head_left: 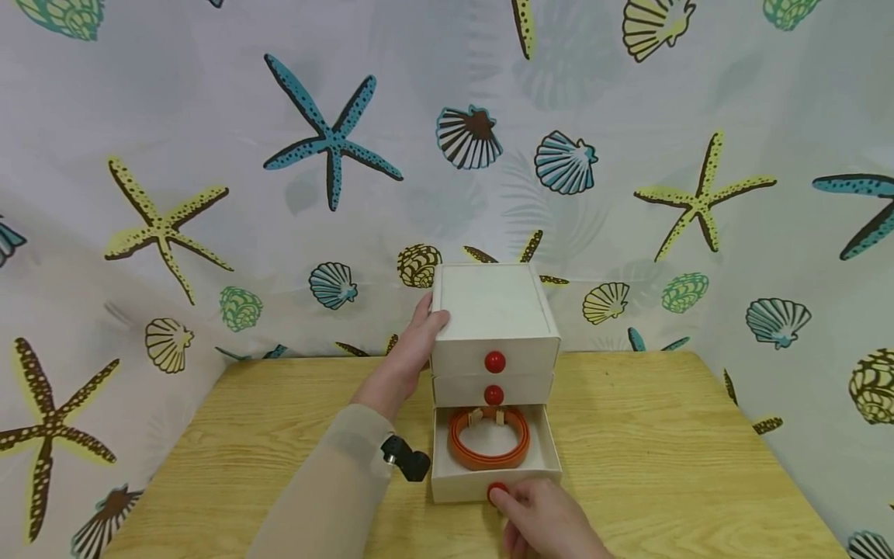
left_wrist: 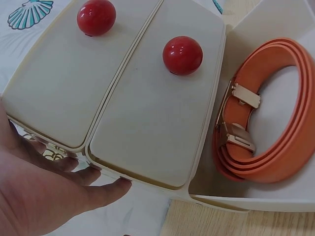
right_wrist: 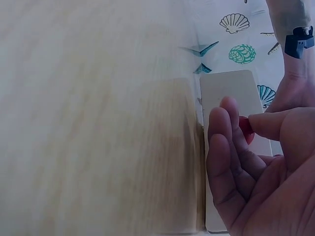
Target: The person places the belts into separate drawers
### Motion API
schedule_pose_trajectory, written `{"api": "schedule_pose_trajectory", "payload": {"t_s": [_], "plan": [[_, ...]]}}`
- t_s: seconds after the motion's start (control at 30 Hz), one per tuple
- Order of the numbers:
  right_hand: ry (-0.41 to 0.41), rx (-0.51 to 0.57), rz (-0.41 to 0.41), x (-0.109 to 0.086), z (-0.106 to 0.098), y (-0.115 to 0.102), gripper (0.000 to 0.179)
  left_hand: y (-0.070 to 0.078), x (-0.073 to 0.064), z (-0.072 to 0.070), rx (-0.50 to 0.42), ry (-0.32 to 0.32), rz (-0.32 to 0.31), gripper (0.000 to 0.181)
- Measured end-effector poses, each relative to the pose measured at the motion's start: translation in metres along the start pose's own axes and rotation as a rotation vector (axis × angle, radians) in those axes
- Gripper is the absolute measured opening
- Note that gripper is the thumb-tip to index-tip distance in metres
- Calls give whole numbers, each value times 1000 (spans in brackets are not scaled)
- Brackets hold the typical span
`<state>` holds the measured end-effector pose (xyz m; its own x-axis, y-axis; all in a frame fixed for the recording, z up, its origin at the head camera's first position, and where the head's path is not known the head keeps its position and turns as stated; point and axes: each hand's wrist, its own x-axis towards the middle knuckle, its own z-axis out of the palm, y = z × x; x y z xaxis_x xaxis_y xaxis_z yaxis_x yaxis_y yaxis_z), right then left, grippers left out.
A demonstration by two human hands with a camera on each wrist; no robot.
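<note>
A small white cabinet (head_left: 494, 303) stands on the table with three drawers, each with a round red knob. Its bottom drawer (head_left: 552, 446) is pulled out, and a coiled orange belt (head_left: 520, 450) with a metallic buckle (left_wrist: 237, 137) lies inside. My right hand (head_left: 548, 516) pinches the red knob (right_wrist: 245, 129) of that drawer between thumb and finger. Against the cabinet's left side rests my left hand (head_left: 415, 341), its fingers (left_wrist: 106, 191) extended along the side wall. The upper two drawers, with the top knob (head_left: 495, 362) and middle knob (head_left: 493, 395), are closed.
The cabinet stands on a light wooden table (head_left: 642, 450). Behind it hangs a white cloth (head_left: 419, 202) printed with starfish and shells, which also runs along both sides. A black strap device (head_left: 407, 458) sits on my left wrist.
</note>
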<state>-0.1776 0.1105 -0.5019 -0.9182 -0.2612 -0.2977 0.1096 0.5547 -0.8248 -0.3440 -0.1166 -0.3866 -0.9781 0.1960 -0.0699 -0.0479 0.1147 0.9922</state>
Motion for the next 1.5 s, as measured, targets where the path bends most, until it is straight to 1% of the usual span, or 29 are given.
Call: {"api": "schedule_pose_trajectory", "payload": {"t_s": [0.17, 0.37, 0.47, 0.77, 0.93, 1.13, 1.5], "plan": [[28, -21, -53, 7, -3, -2, 50, 1, -1, 1, -3, -1, -4, 79], [58, -30, -73, 14, -6, -6, 50, 0, 0, 1, -5, 0, -9, 80], [68, -26, -80, 18, -7, -8, 50, 0, 1, 1, -6, 1, -10, 80], [103, 3, -137, 27, -8, -9, 48, 0, -1, 1, -3, 0, 0, 78], [102, 12, -131, 32, -8, -10, 48, 1, -1, 1, -3, -1, 4, 78], [119, 21, -135, 39, -8, -9, 48, 0, -1, 1, -5, 3, -2, 79], [140, -16, -121, 47, -11, -14, 47, 2, -2, 2, -1, 6, -3, 78]]}}
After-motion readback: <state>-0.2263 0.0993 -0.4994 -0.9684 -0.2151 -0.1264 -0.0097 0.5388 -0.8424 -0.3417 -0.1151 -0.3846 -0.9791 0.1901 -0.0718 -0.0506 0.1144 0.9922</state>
